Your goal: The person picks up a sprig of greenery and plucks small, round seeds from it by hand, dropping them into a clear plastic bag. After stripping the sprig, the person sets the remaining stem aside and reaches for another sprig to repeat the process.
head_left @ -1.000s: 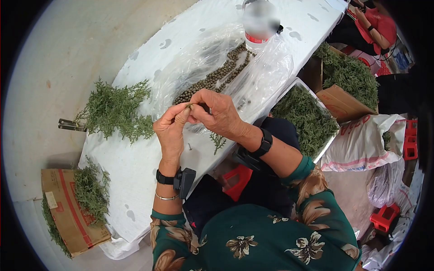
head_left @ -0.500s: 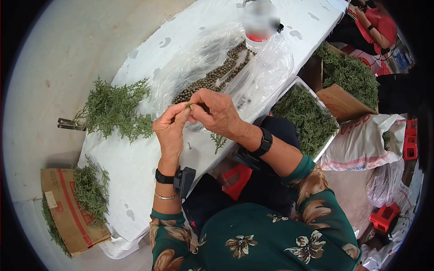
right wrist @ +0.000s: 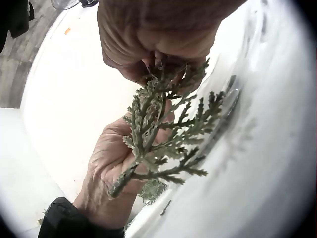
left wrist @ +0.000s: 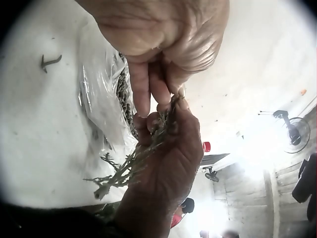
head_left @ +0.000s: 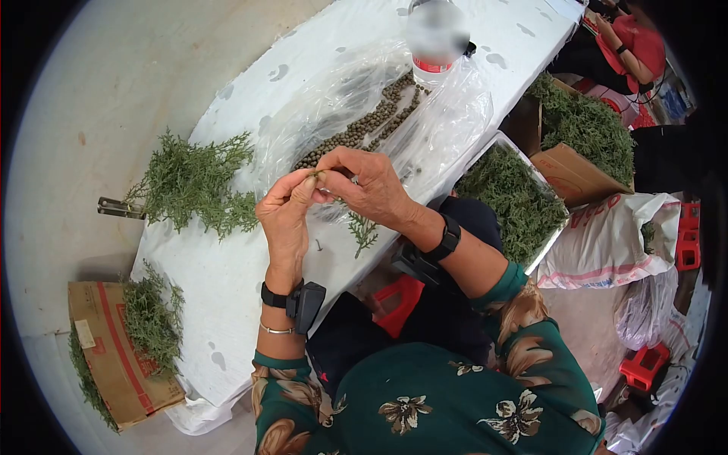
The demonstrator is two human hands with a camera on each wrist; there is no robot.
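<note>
Both hands meet fingertip to fingertip above the table. My right hand [head_left: 371, 189] holds a green cypress-like sprig [right wrist: 148, 129], whose cut stem end points back toward the wrist and whose leafy branches spread out under the palm. Thumb and forefinger of my left hand [head_left: 284, 216] pinch the sprig's far tip right against the right fingertips; what exactly lies in that pinch is mostly hidden, and I cannot tell more. Just beyond the hands, a heap of small brown-green beads [head_left: 349, 136] lies on a clear plastic sheet [head_left: 296, 114].
More sprigs [head_left: 186, 182] lie at the table's left, beside a metal clip-like piece [head_left: 121, 208]. A white-and-red container [head_left: 432, 64] stands at the back. Greenery fills a white box [head_left: 557, 189] at right and a cardboard box [head_left: 114, 349] at lower left. Another person [head_left: 633, 45] sits far right.
My right hand has turned and shifted slightly, and more of the sprig shows hanging below it. The left hand stays in nearly the same place, fingertips still together.
</note>
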